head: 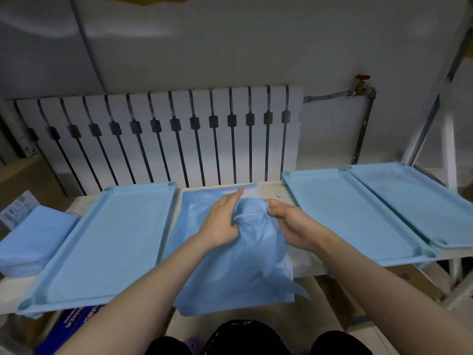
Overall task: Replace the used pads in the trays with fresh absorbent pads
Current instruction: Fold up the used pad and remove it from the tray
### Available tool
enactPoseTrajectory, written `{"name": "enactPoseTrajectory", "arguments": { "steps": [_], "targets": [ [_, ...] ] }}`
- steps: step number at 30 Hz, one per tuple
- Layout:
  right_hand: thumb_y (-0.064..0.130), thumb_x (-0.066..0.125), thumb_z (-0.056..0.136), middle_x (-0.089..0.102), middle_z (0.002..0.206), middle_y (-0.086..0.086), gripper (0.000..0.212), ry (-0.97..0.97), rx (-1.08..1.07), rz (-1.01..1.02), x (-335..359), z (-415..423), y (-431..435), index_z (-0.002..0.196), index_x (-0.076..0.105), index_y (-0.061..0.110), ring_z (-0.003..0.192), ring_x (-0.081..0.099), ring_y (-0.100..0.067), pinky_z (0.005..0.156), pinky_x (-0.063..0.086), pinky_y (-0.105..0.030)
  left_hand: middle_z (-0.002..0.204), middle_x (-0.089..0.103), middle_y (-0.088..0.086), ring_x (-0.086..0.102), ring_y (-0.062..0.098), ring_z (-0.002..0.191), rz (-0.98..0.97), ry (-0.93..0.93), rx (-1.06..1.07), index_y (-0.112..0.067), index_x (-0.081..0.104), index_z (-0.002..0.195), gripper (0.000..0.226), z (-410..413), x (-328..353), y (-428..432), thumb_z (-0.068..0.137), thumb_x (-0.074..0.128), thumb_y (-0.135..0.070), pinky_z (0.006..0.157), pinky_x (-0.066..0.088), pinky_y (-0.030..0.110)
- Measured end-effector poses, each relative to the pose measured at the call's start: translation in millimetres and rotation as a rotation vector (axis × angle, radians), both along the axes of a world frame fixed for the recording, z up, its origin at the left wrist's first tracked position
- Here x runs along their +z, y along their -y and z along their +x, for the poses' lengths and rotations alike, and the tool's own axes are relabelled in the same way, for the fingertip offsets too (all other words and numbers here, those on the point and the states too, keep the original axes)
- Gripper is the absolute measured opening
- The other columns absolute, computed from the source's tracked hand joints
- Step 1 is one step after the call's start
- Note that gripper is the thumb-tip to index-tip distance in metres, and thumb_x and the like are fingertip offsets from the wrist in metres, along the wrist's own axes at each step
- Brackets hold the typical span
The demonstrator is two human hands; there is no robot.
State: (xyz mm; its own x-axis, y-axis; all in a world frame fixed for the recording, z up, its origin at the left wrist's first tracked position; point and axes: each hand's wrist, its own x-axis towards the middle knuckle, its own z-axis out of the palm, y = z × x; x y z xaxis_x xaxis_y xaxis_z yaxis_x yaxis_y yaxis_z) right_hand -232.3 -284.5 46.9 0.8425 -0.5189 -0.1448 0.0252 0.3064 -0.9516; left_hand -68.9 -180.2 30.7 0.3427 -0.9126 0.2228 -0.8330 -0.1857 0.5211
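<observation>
Scrunching the blue pad [245,254] mid-bench [272,192]. The right hand [289,224] has its grip clenched round the wad, and the left hand [222,221] lies along it, thumb pinching a fold. Pad runs 12-to-6, tail hanging off the near edge. The folded pad stack [33,239] sits out at 9 o'clock past the left tray [102,239], so the left hand's nearer, I reckon.

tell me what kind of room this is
Probably a plain back room or storeroom used as a work area. A white radiator and a bare pipe with a red valve line the wall, and blue trays sit on a simple bench with cardboard boxes beneath.
</observation>
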Motion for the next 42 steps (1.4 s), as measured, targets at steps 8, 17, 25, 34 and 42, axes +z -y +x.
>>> {"name": "enactPoseTrajectory", "arguments": {
  "steps": [8,17,25,34,42],
  "targets": [
    [0.005,0.03,0.091,0.068,0.082,-0.011,0.03,-0.048,0.067,0.091,48,-14,-13,0.091,0.06,0.007,0.076,0.066,-0.025,0.075,0.049,-0.036,0.078,0.054,-0.007,0.051,0.008,0.072,0.241,-0.388,-0.24,-0.018,0.06,0.089,0.03,-25,56,-22,0.064,0.05,-0.004,0.064,0.041,0.016],
    [0.001,0.037,0.087,0.054,0.069,-0.003,0.031,-0.097,0.066,-0.141,90,-17,-22,0.066,0.057,0.013,0.062,0.052,-0.015,0.065,0.043,-0.028,0.075,0.057,-0.001,0.049,0.016,0.073,0.058,-0.823,-0.201,-0.02,0.066,0.076,0.011,-16,68,-48,0.068,0.061,-0.014,0.072,0.037,0.025],
    [0.002,0.03,0.091,0.055,0.083,0.0,0.03,-0.415,-0.123,-1.259,106,-5,-19,0.074,0.045,0.021,0.083,0.053,-0.024,0.069,0.041,-0.034,0.064,0.039,-0.002,0.035,0.015,0.062,-0.225,-0.378,0.014,-0.016,0.041,0.066,0.032,-4,103,-58,0.098,0.044,-0.012,0.06,0.028,0.028],
    [0.02,0.048,0.093,0.048,0.075,0.002,0.02,-0.187,-0.146,-1.022,130,-14,-21,0.073,0.046,0.019,0.068,0.045,-0.012,0.065,0.035,-0.029,0.079,0.057,-0.001,0.054,0.018,0.075,0.262,0.349,0.082,-0.014,0.061,0.08,0.025,31,110,-91,0.074,0.076,-0.034,0.063,0.04,0.027],
    [0.014,0.053,0.091,0.051,0.078,-0.001,0.01,-0.423,-0.135,-1.306,122,-19,3,0.081,0.05,0.012,0.074,0.05,-0.019,0.059,0.036,-0.028,0.095,0.061,0.008,0.055,0.028,0.087,0.153,0.218,0.544,-0.015,0.056,0.081,0.017,69,75,-116,0.087,0.042,-0.007,0.07,0.045,0.033]
  ]
}}
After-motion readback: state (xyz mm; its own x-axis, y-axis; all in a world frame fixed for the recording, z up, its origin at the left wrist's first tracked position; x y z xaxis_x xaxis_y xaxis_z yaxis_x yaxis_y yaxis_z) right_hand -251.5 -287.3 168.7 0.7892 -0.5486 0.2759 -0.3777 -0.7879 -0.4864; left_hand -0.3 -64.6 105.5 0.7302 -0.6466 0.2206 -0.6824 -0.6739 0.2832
